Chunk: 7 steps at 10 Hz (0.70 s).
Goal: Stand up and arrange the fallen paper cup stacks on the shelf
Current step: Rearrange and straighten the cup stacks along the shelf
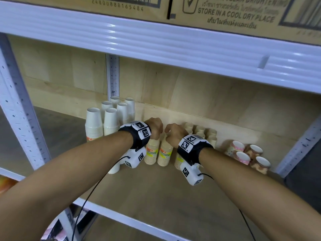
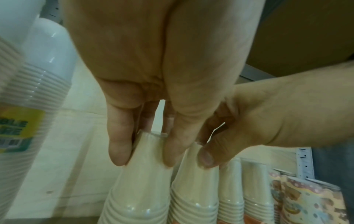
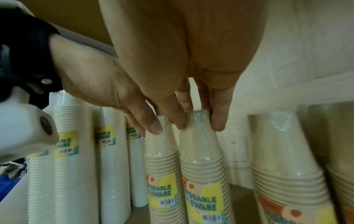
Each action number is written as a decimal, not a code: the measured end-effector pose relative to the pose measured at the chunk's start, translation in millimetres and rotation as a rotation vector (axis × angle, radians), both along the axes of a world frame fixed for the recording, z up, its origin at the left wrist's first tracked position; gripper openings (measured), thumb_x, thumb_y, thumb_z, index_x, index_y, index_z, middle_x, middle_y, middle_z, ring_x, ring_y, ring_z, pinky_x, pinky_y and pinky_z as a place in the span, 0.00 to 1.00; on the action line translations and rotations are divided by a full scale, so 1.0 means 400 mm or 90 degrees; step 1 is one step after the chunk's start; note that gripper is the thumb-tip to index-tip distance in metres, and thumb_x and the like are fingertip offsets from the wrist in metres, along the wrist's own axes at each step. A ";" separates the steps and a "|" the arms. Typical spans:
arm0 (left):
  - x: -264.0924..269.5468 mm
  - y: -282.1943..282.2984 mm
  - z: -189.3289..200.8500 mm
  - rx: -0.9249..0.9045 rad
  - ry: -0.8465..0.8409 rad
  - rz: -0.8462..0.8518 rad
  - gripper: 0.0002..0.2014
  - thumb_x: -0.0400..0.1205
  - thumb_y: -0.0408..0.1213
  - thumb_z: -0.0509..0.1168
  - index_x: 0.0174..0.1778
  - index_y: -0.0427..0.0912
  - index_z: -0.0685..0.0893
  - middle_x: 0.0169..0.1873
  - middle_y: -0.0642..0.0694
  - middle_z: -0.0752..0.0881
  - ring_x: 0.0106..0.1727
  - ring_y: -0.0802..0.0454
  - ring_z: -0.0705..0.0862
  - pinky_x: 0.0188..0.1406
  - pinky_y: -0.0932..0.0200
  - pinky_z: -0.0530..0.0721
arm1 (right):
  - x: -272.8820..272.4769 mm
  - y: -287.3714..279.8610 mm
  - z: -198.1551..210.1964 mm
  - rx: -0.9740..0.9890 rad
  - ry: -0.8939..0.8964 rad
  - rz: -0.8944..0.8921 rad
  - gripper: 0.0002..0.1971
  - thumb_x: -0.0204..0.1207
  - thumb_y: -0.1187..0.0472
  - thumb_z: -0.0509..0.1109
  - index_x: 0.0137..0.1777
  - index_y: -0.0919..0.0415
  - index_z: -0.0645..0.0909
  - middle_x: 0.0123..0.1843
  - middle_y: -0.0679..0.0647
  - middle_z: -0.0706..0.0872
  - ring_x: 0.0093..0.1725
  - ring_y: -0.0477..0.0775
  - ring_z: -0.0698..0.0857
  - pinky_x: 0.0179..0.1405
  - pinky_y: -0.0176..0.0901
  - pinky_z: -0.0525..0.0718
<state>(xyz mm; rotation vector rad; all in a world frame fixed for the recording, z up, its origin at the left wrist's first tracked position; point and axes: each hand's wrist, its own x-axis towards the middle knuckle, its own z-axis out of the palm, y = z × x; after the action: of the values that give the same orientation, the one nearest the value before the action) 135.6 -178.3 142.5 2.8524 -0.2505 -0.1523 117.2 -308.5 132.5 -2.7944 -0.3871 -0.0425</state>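
Two tan wrapped cup stacks stand upright side by side at mid-shelf. My left hand (image 1: 155, 126) pinches the top of the left tan stack (image 1: 152, 153) from above. In the left wrist view the left hand (image 2: 147, 145) has a finger on each side of that stack (image 2: 141, 189). My right hand (image 1: 173, 133) grips the top of the right tan stack (image 1: 165, 153). The right wrist view shows the right hand (image 3: 199, 121) with thumb and fingers around that stack's (image 3: 203, 166) tip. Patterned cup stacks (image 1: 243, 153) lie on their sides at the right.
Several white cup stacks (image 1: 107, 122) stand upright to the left, more tan stacks (image 1: 201, 131) behind my right wrist. The upper shelf beam (image 1: 156, 37) hangs low overhead. Perforated uprights (image 1: 20, 119) flank the bay. Bare wooden shelf board (image 1: 156, 188) lies in front.
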 end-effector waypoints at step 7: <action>-0.144 -0.264 0.059 0.082 0.070 -0.174 0.17 0.77 0.28 0.71 0.63 0.32 0.85 0.47 0.45 0.83 0.42 0.53 0.81 0.22 0.69 0.77 | -0.133 -0.256 0.061 -0.141 0.097 -0.065 0.13 0.73 0.65 0.73 0.57 0.67 0.85 0.56 0.58 0.85 0.52 0.56 0.85 0.41 0.41 0.79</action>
<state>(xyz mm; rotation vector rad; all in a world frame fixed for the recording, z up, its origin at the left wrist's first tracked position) 77.8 -283.9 166.0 2.9104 -0.6275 -0.3914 64.0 -411.1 156.7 -3.0075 -0.2231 0.2005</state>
